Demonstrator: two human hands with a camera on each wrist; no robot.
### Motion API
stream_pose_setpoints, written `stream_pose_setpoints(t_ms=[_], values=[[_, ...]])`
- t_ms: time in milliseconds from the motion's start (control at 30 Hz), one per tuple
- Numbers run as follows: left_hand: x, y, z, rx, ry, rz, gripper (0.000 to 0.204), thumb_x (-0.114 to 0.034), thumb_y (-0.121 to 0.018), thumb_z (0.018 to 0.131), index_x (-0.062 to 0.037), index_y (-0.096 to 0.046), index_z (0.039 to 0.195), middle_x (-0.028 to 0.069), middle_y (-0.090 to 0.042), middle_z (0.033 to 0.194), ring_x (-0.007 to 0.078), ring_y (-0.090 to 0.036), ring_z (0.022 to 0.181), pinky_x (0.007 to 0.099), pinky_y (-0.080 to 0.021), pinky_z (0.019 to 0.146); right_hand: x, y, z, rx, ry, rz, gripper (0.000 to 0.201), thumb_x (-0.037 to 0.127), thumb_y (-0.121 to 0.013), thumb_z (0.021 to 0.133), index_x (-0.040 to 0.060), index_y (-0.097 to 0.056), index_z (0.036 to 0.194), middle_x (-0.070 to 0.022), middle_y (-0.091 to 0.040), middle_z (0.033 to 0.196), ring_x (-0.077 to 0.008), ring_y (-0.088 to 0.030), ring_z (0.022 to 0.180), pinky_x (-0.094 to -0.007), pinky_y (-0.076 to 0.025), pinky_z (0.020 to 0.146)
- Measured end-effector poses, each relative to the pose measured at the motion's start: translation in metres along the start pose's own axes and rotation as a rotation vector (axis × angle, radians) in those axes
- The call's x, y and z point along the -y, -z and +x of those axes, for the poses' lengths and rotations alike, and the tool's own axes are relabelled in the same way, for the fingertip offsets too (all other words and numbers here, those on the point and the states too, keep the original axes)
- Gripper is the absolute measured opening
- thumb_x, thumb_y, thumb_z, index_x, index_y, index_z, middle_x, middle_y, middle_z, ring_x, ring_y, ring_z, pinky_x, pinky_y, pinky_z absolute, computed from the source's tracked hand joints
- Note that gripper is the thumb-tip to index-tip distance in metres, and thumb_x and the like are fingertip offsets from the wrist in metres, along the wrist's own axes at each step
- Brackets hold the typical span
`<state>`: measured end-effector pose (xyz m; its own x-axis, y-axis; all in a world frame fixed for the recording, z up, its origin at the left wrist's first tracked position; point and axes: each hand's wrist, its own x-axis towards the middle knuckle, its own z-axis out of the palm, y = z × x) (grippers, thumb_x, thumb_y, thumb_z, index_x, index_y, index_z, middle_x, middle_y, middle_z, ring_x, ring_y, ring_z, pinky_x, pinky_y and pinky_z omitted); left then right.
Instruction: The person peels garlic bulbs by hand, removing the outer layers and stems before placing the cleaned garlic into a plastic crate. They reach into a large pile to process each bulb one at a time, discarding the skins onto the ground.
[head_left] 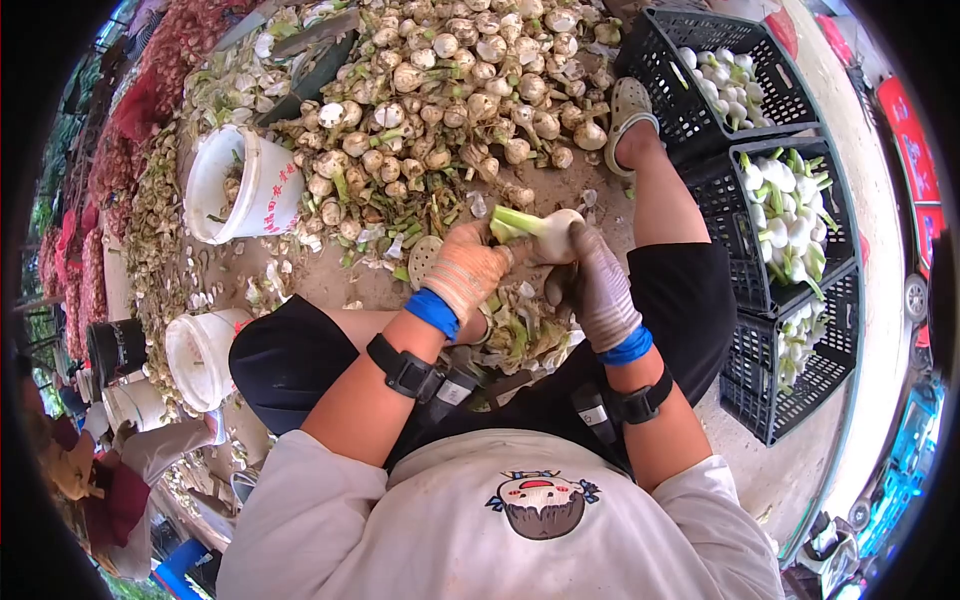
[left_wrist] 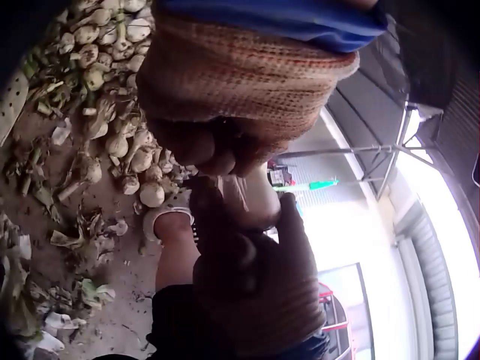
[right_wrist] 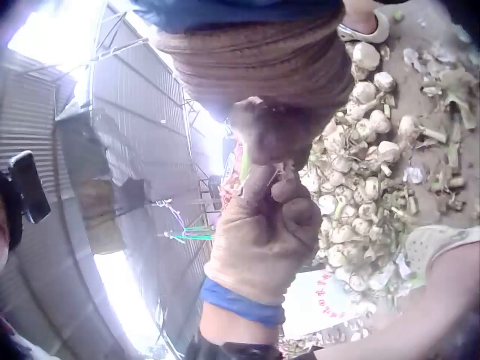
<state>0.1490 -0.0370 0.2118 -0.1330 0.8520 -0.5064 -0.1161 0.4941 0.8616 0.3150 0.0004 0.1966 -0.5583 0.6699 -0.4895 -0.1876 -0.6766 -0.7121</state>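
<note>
A garlic bulb (head_left: 557, 236) with a thick, short green stem sits between my two gloved hands, over the ground in front of me. My right hand (head_left: 600, 295), in a dirty greyish knit glove, grips the white bulb from its right side. My left hand (head_left: 463, 272), in an orange-tinged glove, has its fingers curled at the stem end and pinches there. In the left wrist view the pale side of the bulb (left_wrist: 253, 201) shows between both hands. The right wrist view has the hands close together, with most of the bulb hidden behind fingers.
A big heap of untrimmed garlic (head_left: 450, 90) lies ahead. Black crates (head_left: 735, 165) of cleaned bulbs stand along the right. White buckets (head_left: 262, 190) are at the left. Leaf and skin scraps (head_left: 525, 325) litter the ground between my legs.
</note>
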Motion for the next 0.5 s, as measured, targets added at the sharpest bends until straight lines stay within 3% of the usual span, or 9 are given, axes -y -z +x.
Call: stream_pose_setpoints(t_ms=[67, 100, 167, 200, 267, 333, 400, 433, 500], values=[[-0.008, -0.004, -0.006, -0.061, -0.111, 0.508, 0.03, -0.015, -0.068, 0.079, -0.0012, -0.059, 0.104, 0.0099, -0.064, 0.088, 0.0145, -0.059, 0.074, 0.0271, -0.048, 0.067, -0.004, 0.005, 0.008, -0.227, -0.079, -0.138, 0.034, 0.036, -0.048, 0.091, 0.0049, -0.05, 0.105, -0.0075, -0.058, 0.085, -0.01, -0.057, 0.057, -0.0222, -0.042, 0.039], [0.004, 0.001, -0.002, -0.021, -0.233, 0.533, 0.032, -0.015, -0.068, 0.077, 0.0007, -0.059, 0.104, 0.0102, -0.064, 0.089, 0.0145, -0.058, 0.074, 0.0284, -0.047, 0.068, -0.012, 0.008, 0.016, -0.229, -0.081, -0.136, 0.034, 0.036, -0.048, 0.091, 0.0049, -0.05, 0.105, -0.0075, -0.058, 0.085, -0.01, -0.057, 0.057, -0.0222, -0.042, 0.039], [-0.001, 0.007, -0.003, 0.098, -0.228, 0.521, 0.032, -0.015, -0.068, 0.078, 0.0006, -0.059, 0.104, 0.0099, -0.064, 0.088, 0.0139, -0.057, 0.074, 0.028, -0.047, 0.068, -0.021, 0.007, 0.028, -0.383, 0.887, -0.688, 0.034, 0.038, -0.044, 0.093, 0.0066, -0.053, 0.101, -0.0071, -0.059, 0.081, -0.01, -0.058, 0.061, -0.0242, -0.043, 0.039], [-0.002, 0.01, -0.004, 0.213, -0.224, 0.506, 0.031, -0.015, -0.068, 0.078, 0.0005, -0.059, 0.103, 0.0095, -0.064, 0.087, 0.0134, -0.057, 0.075, 0.0275, -0.047, 0.068, -0.022, 0.01, 0.025, -0.385, 0.884, -0.686, 0.034, 0.038, -0.044, 0.093, 0.0066, -0.053, 0.101, -0.0071, -0.059, 0.081, -0.01, -0.058, 0.061, -0.0242, -0.043, 0.039], [0.009, 0.017, 0.0, 0.24, -0.183, 0.345, 0.031, -0.015, -0.068, 0.077, -0.0003, -0.059, 0.104, 0.0084, -0.063, 0.086, 0.0129, -0.057, 0.076, 0.0266, -0.047, 0.07, -0.004, -0.002, 0.006, -0.305, 0.185, -0.241, 0.031, 0.035, -0.045, 0.092, 0.0059, -0.053, 0.1, -0.0072, -0.059, 0.082, -0.0102, -0.06, 0.067, -0.0247, -0.046, 0.041], [0.015, 0.024, 0.008, 0.281, -0.252, 0.275, 0.034, -0.015, -0.069, 0.077, -0.0004, -0.058, 0.105, 0.007, -0.063, 0.086, 0.0126, -0.057, 0.077, 0.0258, -0.047, 0.07, -0.01, 0.018, 0.013, -0.231, 0.195, -0.232, 0.037, 0.04, -0.045, 0.092, 0.0047, -0.053, 0.101, -0.0074, -0.059, 0.078, -0.0111, -0.059, 0.058, -0.0218, -0.047, 0.039], [0.03, 0.027, 0.02, 0.204, -0.301, 0.399, 0.037, -0.015, -0.07, 0.076, -0.0007, -0.057, 0.108, 0.0068, -0.063, 0.089, 0.0137, -0.058, 0.076, 0.0261, -0.047, 0.07, -0.006, 0.027, 0.013, 0.037, -0.277, 0.44, 0.045, 0.047, -0.043, 0.091, 0.0041, -0.053, 0.102, -0.0075, -0.059, 0.071, -0.0116, -0.054, 0.044, -0.0182, -0.043, 0.033], [0.035, 0.026, 0.023, 0.116, -0.298, 0.21, 0.039, -0.015, -0.071, 0.075, -0.0012, -0.057, 0.109, 0.0072, -0.063, 0.091, 0.0143, -0.058, 0.077, 0.0268, -0.048, 0.069, -0.006, 0.015, 0.015, -0.148, -0.25, 0.487, 0.053, 0.055, -0.044, 0.088, 0.0043, -0.053, 0.104, -0.0073, -0.059, 0.068, -0.0115, -0.048, 0.035, -0.0158, -0.039, 0.03], [0.049, 0.027, 0.027, 0.034, -0.288, 0.021, 0.041, -0.015, -0.072, 0.074, -0.0016, -0.056, 0.11, 0.0077, -0.063, 0.093, 0.0148, -0.059, 0.078, 0.0275, -0.049, 0.069, 0.002, 0.015, 0.013, -0.057, -0.283, 0.401, 0.054, 0.055, -0.045, 0.087, 0.0047, -0.052, 0.104, -0.007, -0.059, 0.068, -0.011, -0.049, 0.036, -0.0152, -0.038, 0.03]])
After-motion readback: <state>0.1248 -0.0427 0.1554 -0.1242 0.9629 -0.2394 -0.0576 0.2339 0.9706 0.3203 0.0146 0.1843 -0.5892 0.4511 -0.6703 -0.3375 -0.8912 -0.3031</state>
